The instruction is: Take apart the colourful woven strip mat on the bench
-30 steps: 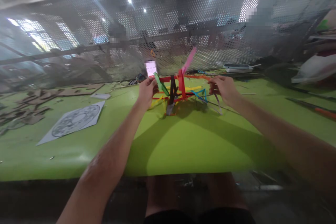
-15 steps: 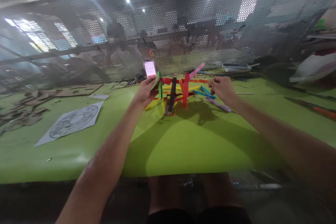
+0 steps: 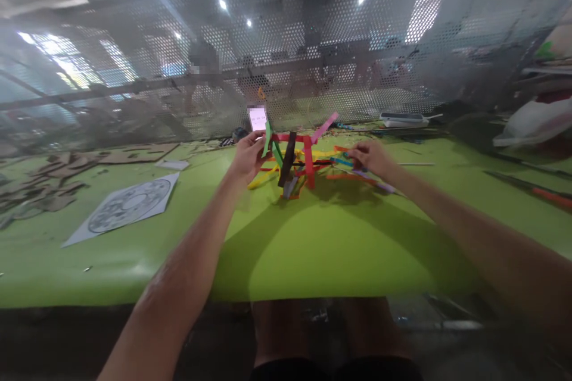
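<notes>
One strip frame (image 3: 308,161), on the green counter (image 3: 277,262) between the two hands; long axis left to right across my view of the wearer's front. Left hand (image 3: 251,155) clamped on its left end, by the green strip (image 3: 268,138). Right hand (image 3: 366,158): fingertips bunched at the blue strip (image 3: 343,162); can't tell whether they grip it. Counted: one pink strip (image 3: 328,125), pointing up and right; one dark strip (image 3: 287,159), leaning, top to the right; one lilac strip (image 3: 385,188) below the right hand. Strips flat, ribbon-like, bent at angles; exact material unclear. Counter covering smooth, glossy. Left side: one printed sheet (image 3: 131,202) with round design, many jagged brown scraps (image 3: 58,175). Behind: one lit screen (image 3: 258,119), perforated panel (image 3: 313,86).
</notes>
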Available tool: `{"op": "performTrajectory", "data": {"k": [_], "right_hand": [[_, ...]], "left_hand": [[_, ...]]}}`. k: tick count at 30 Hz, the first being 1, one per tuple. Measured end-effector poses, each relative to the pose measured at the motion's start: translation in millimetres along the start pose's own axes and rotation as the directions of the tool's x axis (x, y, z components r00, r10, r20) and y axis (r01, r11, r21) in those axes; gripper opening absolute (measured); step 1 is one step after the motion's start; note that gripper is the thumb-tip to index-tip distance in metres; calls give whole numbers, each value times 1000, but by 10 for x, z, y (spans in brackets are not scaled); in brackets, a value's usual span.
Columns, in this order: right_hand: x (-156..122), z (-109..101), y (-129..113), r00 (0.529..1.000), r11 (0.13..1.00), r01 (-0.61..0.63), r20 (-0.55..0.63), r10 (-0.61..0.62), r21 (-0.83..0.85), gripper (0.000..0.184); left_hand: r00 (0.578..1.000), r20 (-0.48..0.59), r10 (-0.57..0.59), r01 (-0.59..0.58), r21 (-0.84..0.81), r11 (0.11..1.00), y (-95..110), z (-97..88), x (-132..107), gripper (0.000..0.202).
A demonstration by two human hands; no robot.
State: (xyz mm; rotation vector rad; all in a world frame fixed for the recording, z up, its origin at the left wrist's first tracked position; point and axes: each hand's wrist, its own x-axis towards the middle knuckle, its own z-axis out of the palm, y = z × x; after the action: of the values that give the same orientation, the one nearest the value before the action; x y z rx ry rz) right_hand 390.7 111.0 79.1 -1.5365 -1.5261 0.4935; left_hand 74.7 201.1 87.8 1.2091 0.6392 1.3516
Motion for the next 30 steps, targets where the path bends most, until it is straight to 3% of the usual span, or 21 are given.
{"op": "performTrajectory", "data": {"k": [3,6,8,11,13,15,18,22,30], "right_hand": [[-42,99,-105,991,992,113,74,-109,-56,5],[-111,143,-246,990,989,143,12,-144,30,19],[-163,126,-330,997,973,77,2,-79,216,23],[-217,74,-403,994,813,-62,107,0,579,31],[-223,46,-420,987,739,-107,161,-1,665,29],[-203,27,-424,988,763,-129,151,42,634,23],[-147,-8,-411,987,784,-150,47,153,602,27],[-74,-62,-349,982,770,-75,-87,167,634,30],[-59,-74,-280,968,756,-109,-105,229,645,26]], "left_hand": [[1000,24,-19,19,7,1000,-37,59,-33,22],[994,103,-39,37,19,999,-113,105,-53,27],[987,146,-60,53,48,997,-180,128,-58,30],[982,170,-85,67,105,992,-277,148,-57,35],[982,170,-87,65,134,989,-321,145,-50,38],[982,170,-87,61,157,986,-344,132,-43,39],[977,190,-96,61,184,981,-356,110,-40,38],[963,251,-101,49,207,977,-353,109,-53,34],[961,254,-106,43,242,969,-324,89,-39,28]]}}
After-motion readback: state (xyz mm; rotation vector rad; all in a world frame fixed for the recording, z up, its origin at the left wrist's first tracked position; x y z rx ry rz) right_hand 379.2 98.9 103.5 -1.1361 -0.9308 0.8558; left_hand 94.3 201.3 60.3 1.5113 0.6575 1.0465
